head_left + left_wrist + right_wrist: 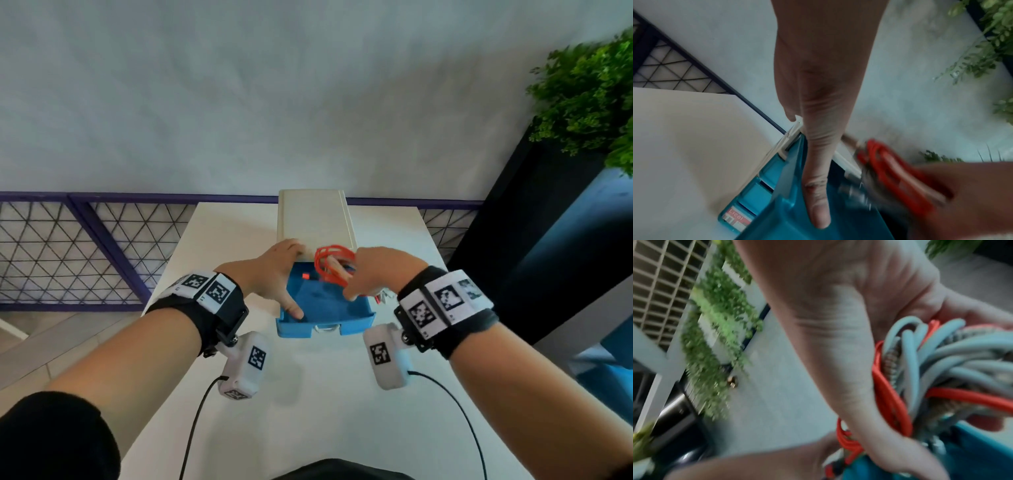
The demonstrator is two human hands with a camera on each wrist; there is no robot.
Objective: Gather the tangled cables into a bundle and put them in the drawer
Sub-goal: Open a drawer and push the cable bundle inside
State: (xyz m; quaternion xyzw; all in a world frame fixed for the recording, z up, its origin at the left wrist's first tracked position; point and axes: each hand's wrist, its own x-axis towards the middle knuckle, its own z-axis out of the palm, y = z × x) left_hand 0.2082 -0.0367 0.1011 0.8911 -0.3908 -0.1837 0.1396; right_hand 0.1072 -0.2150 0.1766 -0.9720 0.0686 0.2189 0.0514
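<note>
A white drawer unit (315, 219) stands at the far end of the white table (329, 394), its blue drawer (356, 323) pulled out toward me. My left hand (281, 274) rests on the unit's front edge, with the thumb (818, 194) lying straight along the inside of the drawer's left wall (789, 219). My right hand (346, 281) grips a bundle of red and grey cables (334, 257) just above the drawer's back right part. The right wrist view shows the cables (941, 361) looped in the curled fingers, over the blue drawer (982, 459).
A black planter (548, 222) with a green plant (589, 89) stands to the right of the table. A purple railing with mesh (68, 250) runs behind and to the left. Black leads hang from the wrist cameras over the near table.
</note>
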